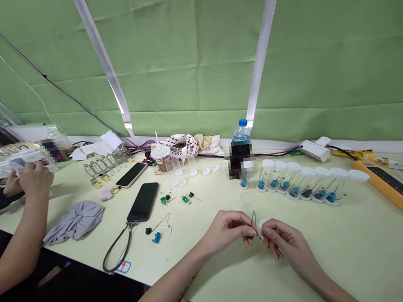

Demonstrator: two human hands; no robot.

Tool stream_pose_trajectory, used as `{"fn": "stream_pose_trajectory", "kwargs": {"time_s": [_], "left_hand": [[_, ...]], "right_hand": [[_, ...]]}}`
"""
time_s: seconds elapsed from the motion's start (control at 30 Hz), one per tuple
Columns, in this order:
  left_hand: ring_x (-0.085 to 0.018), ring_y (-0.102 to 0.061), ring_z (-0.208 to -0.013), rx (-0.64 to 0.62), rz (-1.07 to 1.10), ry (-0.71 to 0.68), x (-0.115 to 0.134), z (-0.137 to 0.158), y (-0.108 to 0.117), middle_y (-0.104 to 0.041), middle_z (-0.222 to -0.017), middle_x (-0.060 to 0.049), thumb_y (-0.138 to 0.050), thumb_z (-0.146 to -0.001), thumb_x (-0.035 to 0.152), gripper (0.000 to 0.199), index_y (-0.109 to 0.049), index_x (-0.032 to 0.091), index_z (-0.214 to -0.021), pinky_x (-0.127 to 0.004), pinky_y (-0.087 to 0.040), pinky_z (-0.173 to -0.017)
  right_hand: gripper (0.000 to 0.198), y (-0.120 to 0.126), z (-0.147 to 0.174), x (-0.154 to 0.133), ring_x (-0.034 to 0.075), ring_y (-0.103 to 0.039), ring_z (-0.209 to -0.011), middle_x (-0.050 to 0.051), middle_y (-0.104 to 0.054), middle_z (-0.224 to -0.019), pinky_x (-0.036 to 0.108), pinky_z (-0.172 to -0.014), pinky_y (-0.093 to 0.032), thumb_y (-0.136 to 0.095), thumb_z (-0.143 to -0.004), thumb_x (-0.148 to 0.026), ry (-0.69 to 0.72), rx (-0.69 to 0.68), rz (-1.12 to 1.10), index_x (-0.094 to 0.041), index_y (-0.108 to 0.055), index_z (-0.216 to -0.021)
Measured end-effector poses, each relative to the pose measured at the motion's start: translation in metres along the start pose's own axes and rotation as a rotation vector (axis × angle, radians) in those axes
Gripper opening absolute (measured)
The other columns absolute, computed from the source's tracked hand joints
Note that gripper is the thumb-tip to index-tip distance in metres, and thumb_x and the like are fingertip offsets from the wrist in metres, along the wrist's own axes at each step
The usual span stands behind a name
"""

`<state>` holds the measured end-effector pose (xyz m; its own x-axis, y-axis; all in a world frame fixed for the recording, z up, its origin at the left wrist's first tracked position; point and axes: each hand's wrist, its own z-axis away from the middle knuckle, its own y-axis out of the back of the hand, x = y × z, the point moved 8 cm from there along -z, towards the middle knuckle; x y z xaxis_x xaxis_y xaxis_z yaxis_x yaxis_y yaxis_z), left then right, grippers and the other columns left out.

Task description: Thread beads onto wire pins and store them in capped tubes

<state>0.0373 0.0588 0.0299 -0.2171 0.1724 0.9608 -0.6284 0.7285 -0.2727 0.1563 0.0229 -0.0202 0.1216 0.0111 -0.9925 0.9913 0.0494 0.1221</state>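
Note:
My left hand is pinched shut on a thin bent metal wire, which sticks up above the fingertips. A small dark piece shows beneath these fingers. Close beside it, my right hand has its thumb and fingertips pressed together; what it grips is mostly hidden. A white round edge shows behind the right fingertips, and I cannot tell if it is held. Beyond the hands stands a row of clear tubes with white caps, containing blue parts and wires. A blue part and a black knob lie left of my hands.
Green parts, a phone with a strap and a grey cloth lie to the left. A co-worker's hands are busy at far left. An orange power strip sits right; a bottle and cup stand behind.

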Motion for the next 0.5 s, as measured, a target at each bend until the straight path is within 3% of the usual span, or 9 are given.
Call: {"fn": "stream_pose_trajectory", "kwargs": {"time_s": [0.17,0.37,0.5], "left_hand": [[-0.01,-0.055,-0.055,0.005,-0.027,0.0,-0.005,-0.003,0.001,-0.06,-0.065,-0.004,-0.072,-0.067,0.038,0.03,-0.064,0.01,-0.075,-0.025,-0.046,-0.058],[-0.014,-0.061,-0.062,0.044,0.019,0.029,-0.007,-0.004,0.004,-0.065,-0.077,-0.008,-0.071,-0.067,0.041,0.034,-0.064,0.01,-0.08,-0.028,-0.049,-0.064],[-0.017,-0.065,-0.07,0.072,0.053,0.041,-0.009,-0.004,0.007,-0.067,-0.086,-0.009,-0.075,-0.062,0.032,0.033,-0.063,0.011,-0.083,-0.032,-0.05,-0.072]], "right_hand": [[0.033,0.005,0.0,-0.004,0.007,-0.038,-0.038,-0.003,-0.05,-0.057,0.022,-0.039,-0.031,-0.047,-0.087,-0.047,0.058,0.038,0.071,-0.018,-0.059,-0.08],[0.029,0.009,0.004,-0.025,0.012,-0.048,-0.054,0.001,-0.056,-0.07,0.025,-0.053,-0.042,-0.046,-0.089,-0.04,0.268,0.101,0.212,-0.021,-0.065,-0.1],[0.024,0.013,0.005,-0.025,0.013,-0.05,-0.056,0.002,-0.06,-0.072,0.025,-0.054,-0.043,-0.046,-0.09,-0.036,0.26,0.154,0.187,-0.021,-0.063,-0.098]]}}
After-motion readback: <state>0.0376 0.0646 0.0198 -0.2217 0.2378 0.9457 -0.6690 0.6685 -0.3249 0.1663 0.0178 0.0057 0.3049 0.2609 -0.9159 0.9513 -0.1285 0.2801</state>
